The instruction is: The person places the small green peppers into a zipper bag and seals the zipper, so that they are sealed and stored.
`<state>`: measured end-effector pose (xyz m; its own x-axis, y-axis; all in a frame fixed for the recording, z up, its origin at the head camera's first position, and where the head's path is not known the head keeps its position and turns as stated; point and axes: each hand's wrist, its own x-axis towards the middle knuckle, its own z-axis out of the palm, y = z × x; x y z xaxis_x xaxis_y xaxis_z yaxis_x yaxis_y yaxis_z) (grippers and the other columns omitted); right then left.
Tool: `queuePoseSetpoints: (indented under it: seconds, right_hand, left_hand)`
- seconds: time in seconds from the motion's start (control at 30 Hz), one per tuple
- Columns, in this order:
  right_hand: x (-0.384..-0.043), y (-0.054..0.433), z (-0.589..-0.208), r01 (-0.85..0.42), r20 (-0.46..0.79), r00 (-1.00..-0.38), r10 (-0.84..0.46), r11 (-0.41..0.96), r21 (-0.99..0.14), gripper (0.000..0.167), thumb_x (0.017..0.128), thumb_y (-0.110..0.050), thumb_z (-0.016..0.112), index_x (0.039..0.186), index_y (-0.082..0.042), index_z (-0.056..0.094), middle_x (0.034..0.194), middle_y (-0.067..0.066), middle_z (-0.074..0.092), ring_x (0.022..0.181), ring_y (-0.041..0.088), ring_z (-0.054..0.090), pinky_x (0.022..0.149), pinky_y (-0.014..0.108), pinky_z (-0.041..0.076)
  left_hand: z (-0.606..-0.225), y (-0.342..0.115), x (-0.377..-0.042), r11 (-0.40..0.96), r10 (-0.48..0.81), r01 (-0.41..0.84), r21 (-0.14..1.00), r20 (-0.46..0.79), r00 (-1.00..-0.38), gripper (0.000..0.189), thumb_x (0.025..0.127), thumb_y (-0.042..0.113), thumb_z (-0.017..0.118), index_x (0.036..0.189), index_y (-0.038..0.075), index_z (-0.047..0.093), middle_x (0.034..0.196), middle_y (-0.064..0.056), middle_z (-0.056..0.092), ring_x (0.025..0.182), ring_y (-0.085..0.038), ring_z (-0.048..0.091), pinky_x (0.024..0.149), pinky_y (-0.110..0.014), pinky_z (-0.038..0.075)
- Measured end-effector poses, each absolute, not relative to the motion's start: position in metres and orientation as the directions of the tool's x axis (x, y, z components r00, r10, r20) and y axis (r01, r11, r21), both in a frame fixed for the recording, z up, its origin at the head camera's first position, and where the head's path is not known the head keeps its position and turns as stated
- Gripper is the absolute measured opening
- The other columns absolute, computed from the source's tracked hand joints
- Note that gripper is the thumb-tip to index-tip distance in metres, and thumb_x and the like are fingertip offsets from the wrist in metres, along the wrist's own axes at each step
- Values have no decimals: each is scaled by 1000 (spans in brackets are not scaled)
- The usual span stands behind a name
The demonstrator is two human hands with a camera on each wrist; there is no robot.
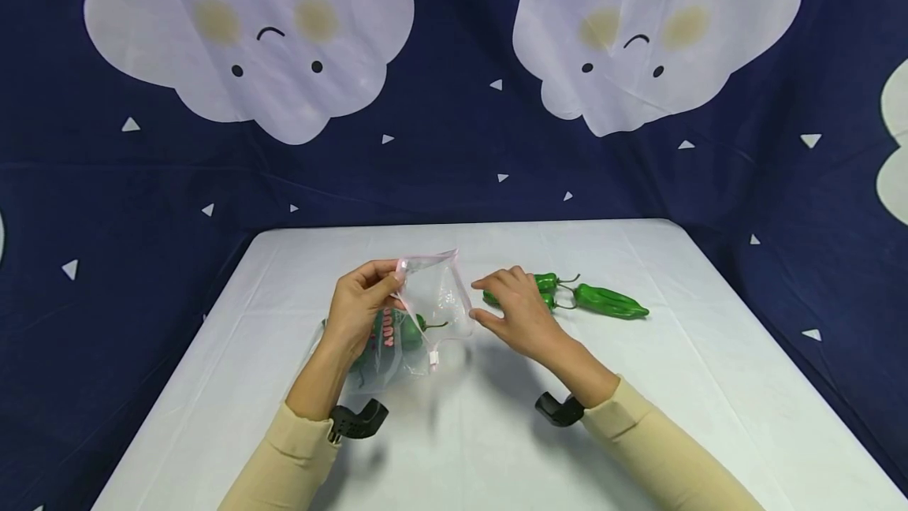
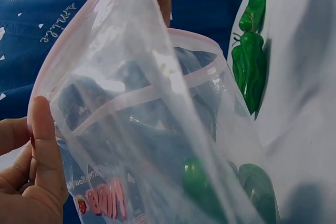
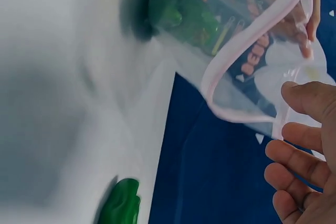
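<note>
From my station I saw the left hand (image 1: pixel 355 302) pinching the clear bag (image 1: pixel 441 290) at its pink rim, thumb against fingers; the right hand (image 1: pixel 521 320) hovered just beside the mouth, thumb and fingers apart and gripping nothing; whether a fingertip touched the plastic, I could not tell.

The bag was mostly left of the middle of the desk (image 1: pixel 681 369), its mouth raised and parted, a white slider (image 1: pixel 434 357) at one end of the rim; green peppers showed through its lower part, behind pink lettering (image 1: pixel 388 327); I could not count them.

Loose peppers (image 1: pixel 610 303) lay together beyond the right hand, toward the far right corner, some partly hidden by that hand; beige sleeves (image 1: pixel 291 448) reached in over the near edge, a black wrist camera (image 1: pixel 359 419) just past each cuff; behind the far edge hung a navy backdrop (image 1: pixel 454 172) with pale clouds.
</note>
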<state>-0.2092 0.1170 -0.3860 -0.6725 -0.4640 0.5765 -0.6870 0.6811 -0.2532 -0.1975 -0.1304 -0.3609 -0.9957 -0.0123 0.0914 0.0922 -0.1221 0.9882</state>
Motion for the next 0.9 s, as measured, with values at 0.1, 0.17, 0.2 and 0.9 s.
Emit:
queuePoseSetpoints:
  seconds: [0.1,0.17,0.2,0.9]
  right_hand:
    - [-209,126,-390,-670,576,-688,-441,691,-271,35,77,-24,77,107,-11,66,100,4,66,89,21,52,75,34,40]
    - [-210,132,-393,-660,575,-698,-427,696,-283,35,77,-25,77,107,-10,67,100,4,67,88,21,52,75,34,41]
    - [-211,135,-395,-655,573,-702,-422,699,-288,35,77,-25,77,108,-10,67,100,5,67,88,21,52,76,35,41]
    - [-228,182,-428,-457,431,-857,-284,805,-379,42,79,-25,76,114,-7,64,111,10,65,101,29,54,83,45,43]
  left_hand:
    - [-361,-130,-197,-120,-13,96,988,95,-995,29,90,6,61,114,-10,57,81,4,59,73,-11,57,57,-19,57]
    - [-361,-130,-197,-119,-12,99,988,98,-995,29,90,6,61,114,-10,57,81,3,59,73,-12,57,57,-19,57]
    - [-361,-130,-197,-119,-12,99,988,98,-995,29,90,6,61,114,-10,57,81,3,59,73,-12,57,57,-19,57]
    - [-362,-131,-196,-112,-19,93,989,92,-996,27,90,6,61,114,-8,58,83,4,59,73,-10,56,57,-19,57]
